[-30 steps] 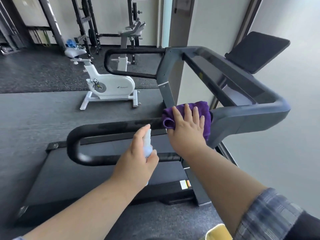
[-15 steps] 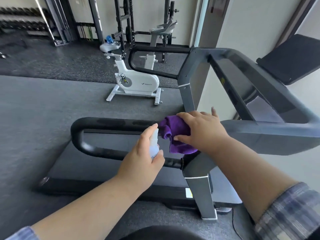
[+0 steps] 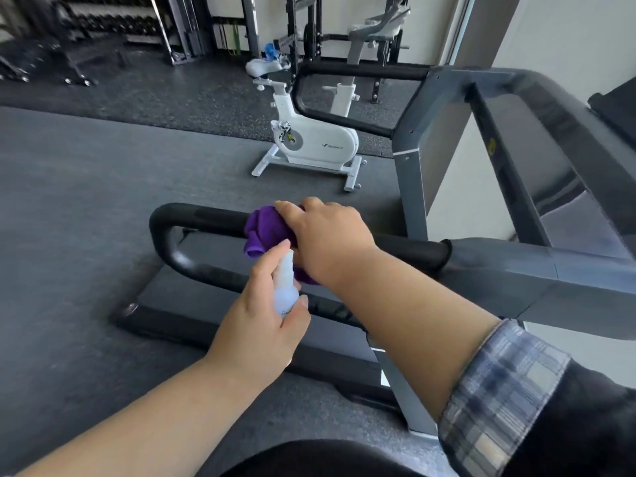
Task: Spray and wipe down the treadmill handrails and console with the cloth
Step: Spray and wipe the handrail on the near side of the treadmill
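Sliding left along the near black handrail (image 3: 206, 215), the right hand (image 3: 327, 235) clutches the purple cloth (image 3: 265, 228) while the left hand (image 3: 261, 325) grips the spray bottle (image 3: 285, 290), whose mist could miss the rail.

Right hand (image 3: 327, 235) presses purple cloth (image 3: 265, 228) on handrail (image 3: 206, 215); left hand (image 3: 261, 321) holds spray bottle (image 3: 285, 290)

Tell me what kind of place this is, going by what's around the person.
Most likely a gym or fitness room. A treadmill stands in front of the person, a white exercise bike sits on the dark rubber floor, and a weight rack lines the back wall.
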